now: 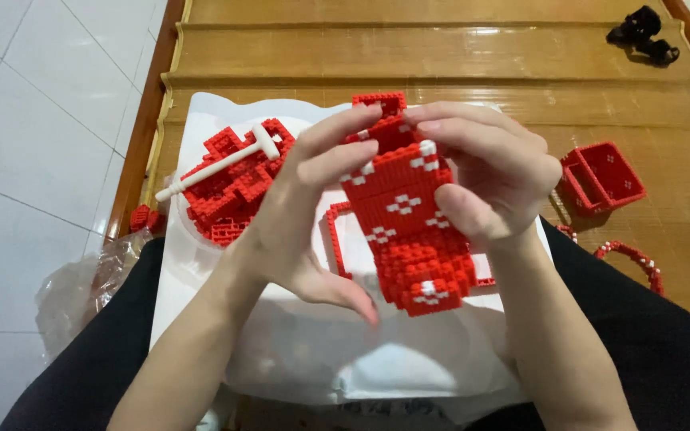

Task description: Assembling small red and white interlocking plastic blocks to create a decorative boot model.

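We are working over one wooden bench (441, 56) and one white sheet (297, 351). Both hands, left hand (305, 215) and right hand (489, 179), are gripping one red brick model (409, 231) above the sheet, fingers curled closed around its top. Seemingly we are pressing bricks on; next calls for steady alignment. One loose brick pile (229, 187), one white tool (217, 162), one small red box (602, 177).

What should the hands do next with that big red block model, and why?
Probably press down the small red frame piece at the model's top. The left hand and right hand both grip the red block model, and their fingertips meet right at that piece, which looks perched on the top edge.
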